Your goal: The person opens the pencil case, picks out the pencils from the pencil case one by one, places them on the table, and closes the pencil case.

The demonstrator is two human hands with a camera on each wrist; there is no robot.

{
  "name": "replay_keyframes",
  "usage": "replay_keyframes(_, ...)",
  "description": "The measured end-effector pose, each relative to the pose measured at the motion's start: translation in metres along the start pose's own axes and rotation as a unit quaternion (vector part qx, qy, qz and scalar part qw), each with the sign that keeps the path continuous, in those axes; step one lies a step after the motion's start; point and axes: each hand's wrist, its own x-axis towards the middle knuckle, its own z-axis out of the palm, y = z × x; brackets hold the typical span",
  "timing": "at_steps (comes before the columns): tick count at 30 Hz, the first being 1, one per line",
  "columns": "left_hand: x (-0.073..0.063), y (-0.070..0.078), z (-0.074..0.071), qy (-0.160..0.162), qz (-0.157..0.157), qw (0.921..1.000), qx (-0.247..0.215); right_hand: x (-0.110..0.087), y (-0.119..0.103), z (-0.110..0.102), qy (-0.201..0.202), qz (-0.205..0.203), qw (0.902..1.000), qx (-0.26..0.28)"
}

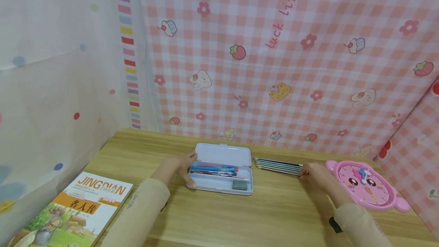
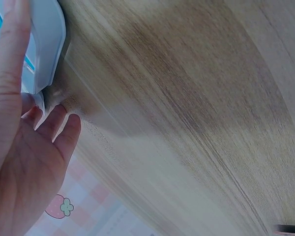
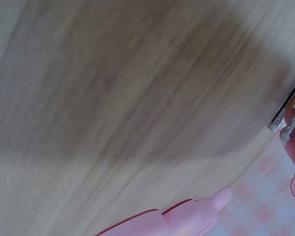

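A white pencil case (image 1: 217,188) lies with its lid (image 1: 223,154) folded back. Inside it are several pens (image 1: 214,169), a blue one among them, and a dark grey block (image 1: 239,185) at the front right. My left hand (image 1: 178,169) grips the case's left end, thumb at the front corner and a finger by the lid; some fingers spread behind it in the left wrist view. Right of the case, several pencils (image 1: 277,166) lie side by side, points to the left. My right hand (image 1: 315,176) pinches their right ends, where eraser tips (image 3: 286,136) show in the right wrist view.
A pink clock (image 1: 368,186) with a cartoon face lies just right of my right hand. A book (image 1: 73,209) with an illustrated cover is at the front left of the wooden table (image 1: 219,220). A pink checked cloth (image 1: 274,68) hangs behind the table.
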Motion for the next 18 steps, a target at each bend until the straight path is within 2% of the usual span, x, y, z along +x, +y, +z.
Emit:
replay_keyframes(9, 0.007, -0.007, 0.002, -0.004, 0.004, 0.9999, -0.013, 0.002, -0.001, 0.0, -0.006, 0.002, 0.9999, -0.016)
replay_keyframes(13, 0.001, -0.001, 0.0, -0.003, -0.003, 0.9998, -0.017, 0.003, -0.001, 0.0, -0.012, 0.016, 0.9997, -0.015)
replay_keyframes(18, -0.003, 0.002, 0.0, 0.0, 0.001, 1.0, -0.006, 0.007, -0.002, -0.001, -0.039, 0.043, 0.9983, -0.005)
